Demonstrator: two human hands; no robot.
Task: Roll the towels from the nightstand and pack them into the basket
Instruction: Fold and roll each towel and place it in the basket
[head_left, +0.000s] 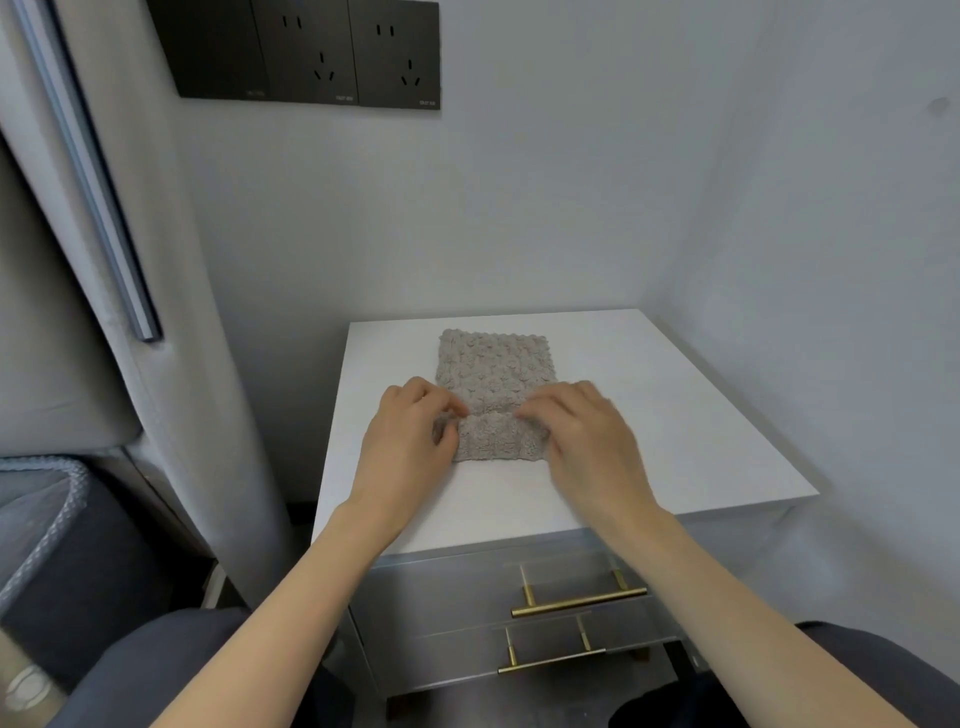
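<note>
- Since the roll has to start tight and even, the left hand (410, 434) and right hand (584, 436) each pinch the turned-over near end of the bobbly beige-grey fabric towel (493, 364), one per side.
- Rest of it lies flat on the white square nightstand top (675, 415), running away from the person, so it should roll straight.
- Looks thick, probably springy.

Single head view — looks forward-down, close over nightstand (649, 415) top, wall behind.
</note>
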